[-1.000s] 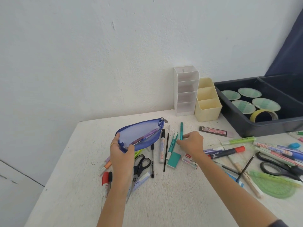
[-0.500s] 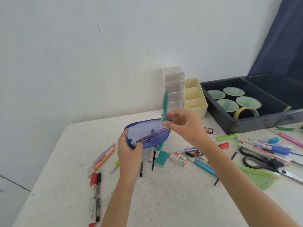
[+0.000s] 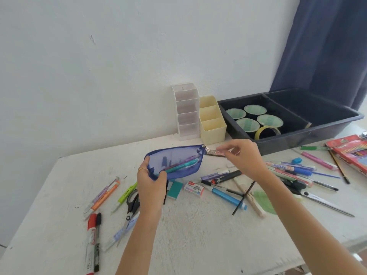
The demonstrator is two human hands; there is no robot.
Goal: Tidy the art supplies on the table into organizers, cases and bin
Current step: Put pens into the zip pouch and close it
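Note:
My left hand [image 3: 152, 181] grips the left end of a blue mesh pouch [image 3: 178, 155] and holds it open just above the table. A teal pen [image 3: 179, 166] and a purple one lie inside it. My right hand [image 3: 243, 155] is just right of the pouch's zipper end. Its thumb and forefinger pinch a dark lead case [image 3: 215, 152] with a pink label. A white organizer [image 3: 185, 112] and a cream organizer [image 3: 211, 120] stand against the wall behind the pouch.
A dark bin [image 3: 297, 139] at the back right holds tape rolls. Markers, a red marker [image 3: 91, 225] and scissors [image 3: 133, 201] lie to the left. A staples box [image 3: 193, 188], pens, a pencil box [image 3: 351, 153] and a green protractor [image 3: 264, 199] lie to the right.
My right hand lifted the teal pen off the table and dropped it into the pouch. It then moved right onto the lead case. My left hand has kept hold of the pouch.

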